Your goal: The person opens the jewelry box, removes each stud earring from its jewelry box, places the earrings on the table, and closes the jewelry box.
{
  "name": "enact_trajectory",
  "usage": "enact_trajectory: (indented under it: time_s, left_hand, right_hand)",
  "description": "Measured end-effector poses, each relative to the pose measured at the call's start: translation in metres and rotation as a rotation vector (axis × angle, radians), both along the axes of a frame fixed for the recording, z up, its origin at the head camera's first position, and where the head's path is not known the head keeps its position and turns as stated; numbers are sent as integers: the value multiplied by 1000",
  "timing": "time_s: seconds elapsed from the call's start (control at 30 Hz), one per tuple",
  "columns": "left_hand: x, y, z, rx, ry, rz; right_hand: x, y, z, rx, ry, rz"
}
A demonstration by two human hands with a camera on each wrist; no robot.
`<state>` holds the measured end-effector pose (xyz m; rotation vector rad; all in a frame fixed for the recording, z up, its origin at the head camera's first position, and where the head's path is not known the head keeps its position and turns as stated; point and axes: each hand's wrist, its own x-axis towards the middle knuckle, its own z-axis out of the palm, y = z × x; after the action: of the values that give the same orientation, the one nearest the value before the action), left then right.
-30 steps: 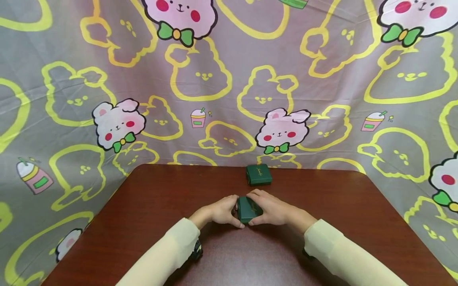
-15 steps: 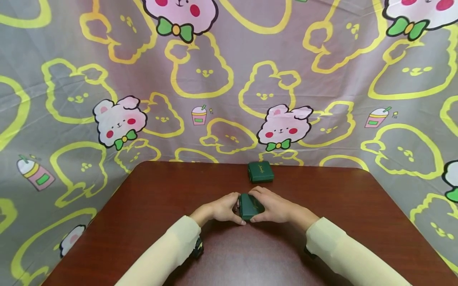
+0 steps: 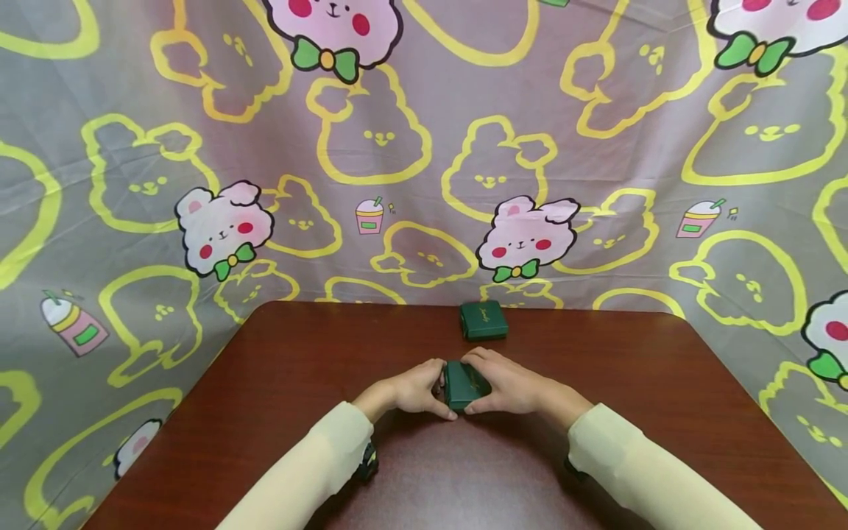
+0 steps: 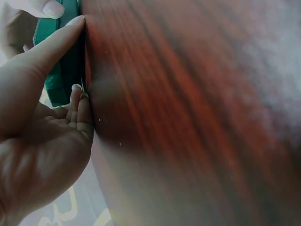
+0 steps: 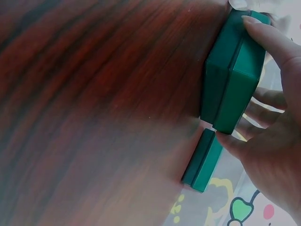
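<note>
A small dark green box with gold lettering on its lid lies on the table between my two hands. My left hand spans its left side, thumb at the near edge and fingers at the far left corner; a gap shows between palm and box. My right hand holds the right side, covering part of the lid. In the right wrist view, the right thumb presses the near side of the green box by its lid seam. From the left wrist view, the left thumb lies along the green box close to the tabletop.
A second green box with gold lettering, similar in look, stands near the back edge of the brown wooden table. Behind the table hangs a grey curtain with cartoon prints.
The hands and the box between them keep almost the same pose. The whole head view shifts slightly; the second box stays put.
</note>
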<state>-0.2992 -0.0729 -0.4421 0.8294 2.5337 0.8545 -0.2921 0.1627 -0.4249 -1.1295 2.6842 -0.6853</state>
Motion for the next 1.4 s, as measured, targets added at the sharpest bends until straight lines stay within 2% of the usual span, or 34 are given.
enact_trajectory:
  time_s: [0.27,0.43,0.67,1.0,1.4]
  left_hand:
    - [0,-1,-2,18,-10,-31]
    - [0,-3,-2,30,-8,-22]
    - [-1,-3,0,5,-5,-40]
    - [1,-4,1,-17,-4,-50]
    - [1,-3,4,-26,9,-65]
  right_hand:
    - [3,0,-1,-10,16,-18]
    - [1,0,-2,-11,38,-12]
    - [2,0,-1,-9,36,-15]
    - [3,-1,-1,7,89,-15]
    - [0,0,3,10,51,12]
